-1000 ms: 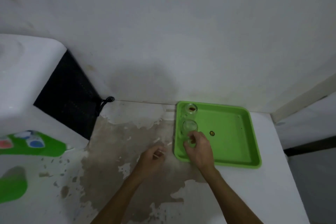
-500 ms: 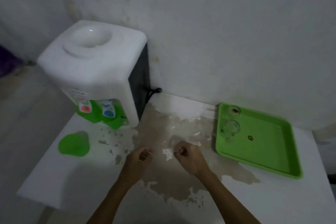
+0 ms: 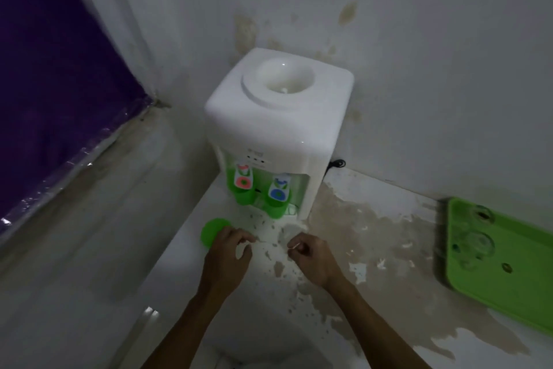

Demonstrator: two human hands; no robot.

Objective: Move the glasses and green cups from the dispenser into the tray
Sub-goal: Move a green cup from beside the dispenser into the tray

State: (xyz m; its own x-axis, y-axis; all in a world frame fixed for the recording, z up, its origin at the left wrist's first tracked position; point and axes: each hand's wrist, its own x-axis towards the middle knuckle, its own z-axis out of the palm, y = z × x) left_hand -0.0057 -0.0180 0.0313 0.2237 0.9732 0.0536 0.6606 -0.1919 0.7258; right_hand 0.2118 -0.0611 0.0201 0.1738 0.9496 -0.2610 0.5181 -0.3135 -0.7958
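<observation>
The white dispenser [image 3: 278,129] stands in the corner. Two green cups sit under its taps, one beneath the red tap [image 3: 245,197] and one beneath the blue tap [image 3: 276,210]. A third green cup [image 3: 212,232] stands on the table in front, partly hidden by my left hand [image 3: 229,255], which touches its right side with thumb and fingers loosely apart. My right hand [image 3: 311,255] hovers curled just right of it, holding nothing I can make out. The green tray [image 3: 514,302] at the right edge holds two clear glasses [image 3: 478,244] [image 3: 482,214].
The tabletop [image 3: 374,249] has peeling white paint with brown patches. Its left edge drops off near the third green cup. A purple window panel [image 3: 54,84] fills the left. A black cable [image 3: 336,163] runs behind the dispenser.
The view swung left from the tray to the dispenser. My right hand let go of a glass in the tray, and both hands moved left in front of the dispenser.
</observation>
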